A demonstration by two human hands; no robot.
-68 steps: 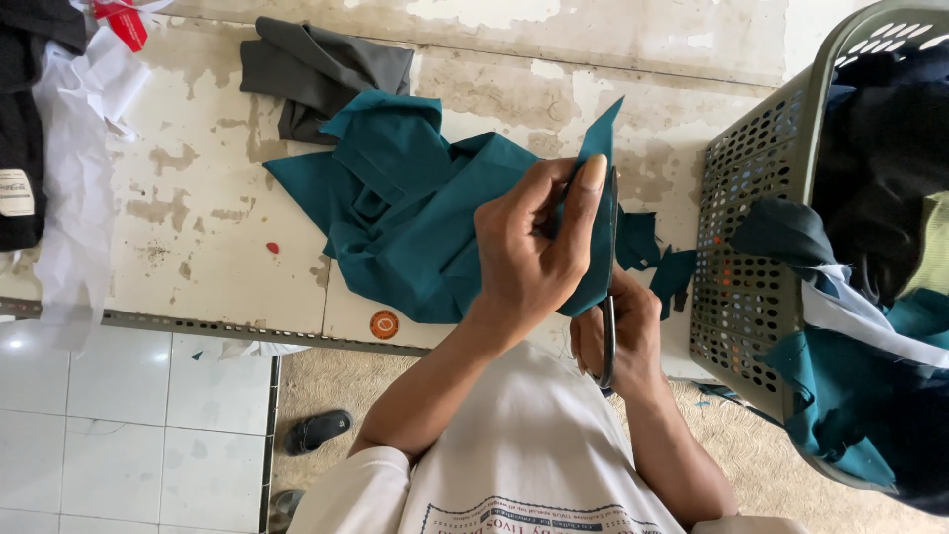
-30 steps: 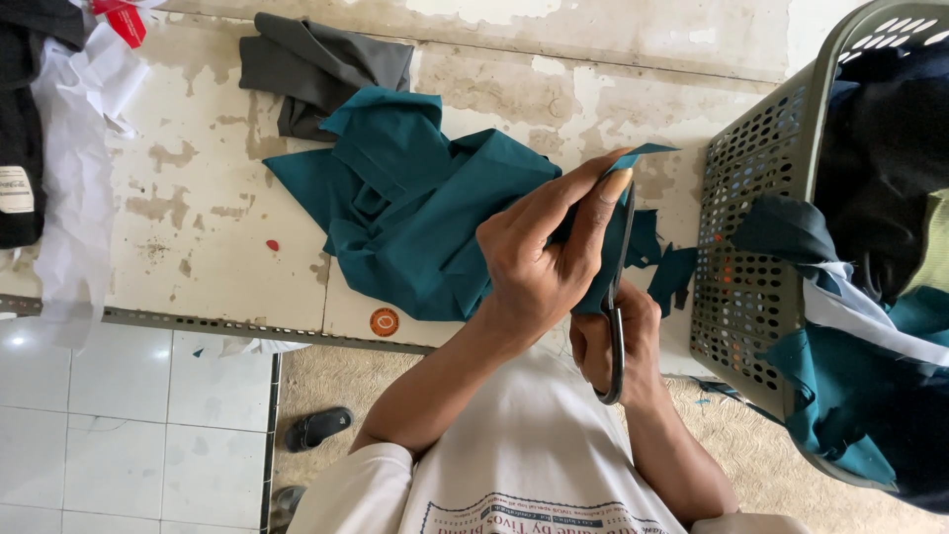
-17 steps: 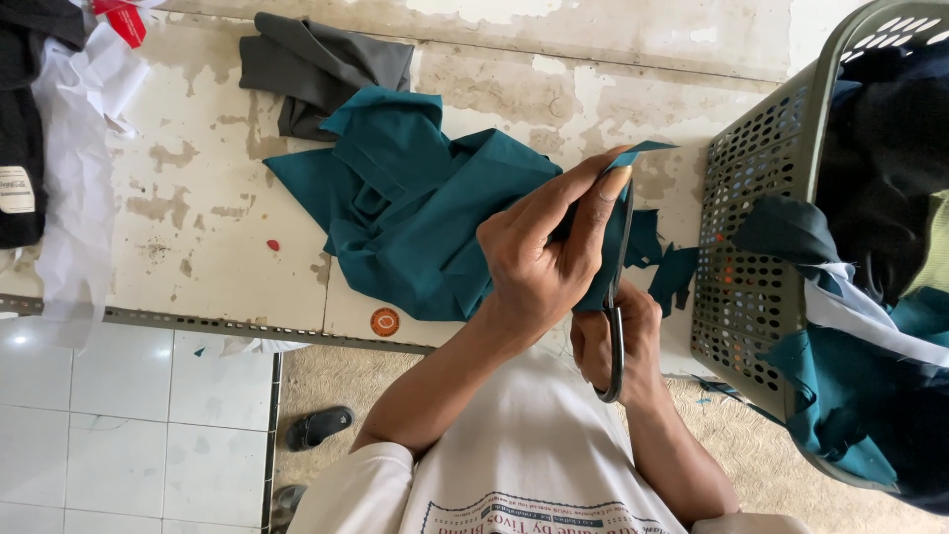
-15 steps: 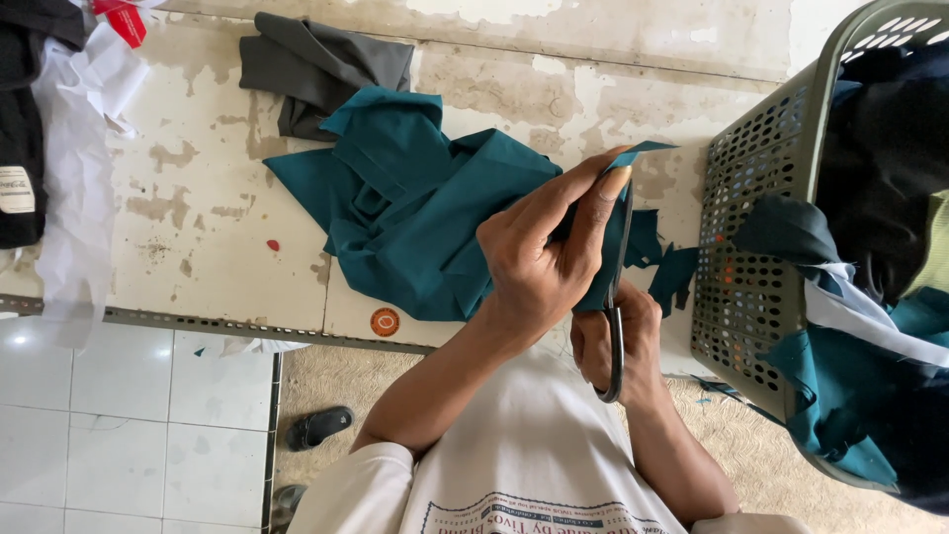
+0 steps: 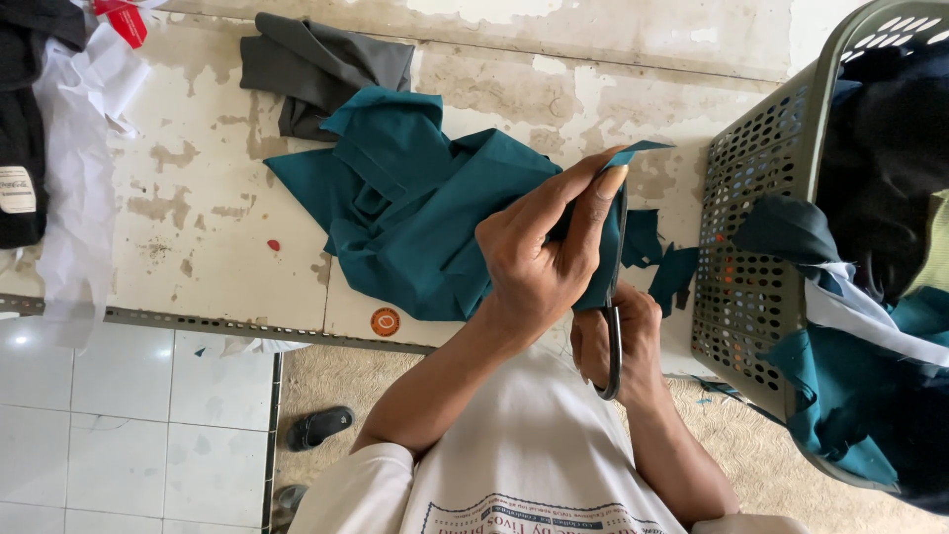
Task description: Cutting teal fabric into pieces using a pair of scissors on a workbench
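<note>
— Worn, paint-flaked worktable (image 5: 198,247) under both hands, white floor tiles (image 5: 129,415) down below the left elbow. Left hand (image 5: 539,262)?

— Curled shut, thumb and fingers pinching a strip of teal fabric (image 5: 603,252), strip held upright between the 2 hands.

— Right hand (image 5: 623,341)?

— Just beneath the left, closed through the loops of dark scissors (image 5: 615,326); blades running up against the pinched strip. Whether blades meet or gape: cannot tell, hidden by the fabric.

— Beyond the left hand?

— Crumpled teal cloth pile (image 5: 405,213) touching the strip's far side, grey folded cloth (image 5: 316,69) further off past that. 2 small teal scraps (image 5: 657,252) just right of the hands.

— Further right?

— Olive perforated laundry basket (image 5: 761,198), stuffed with dark and teal garments, well clear of the right hand. Small round orange disc (image 5: 385,321) on the table edge, left of the left wrist. Dark sandal (image 5: 318,427) on the floor below the left forearm.
</note>
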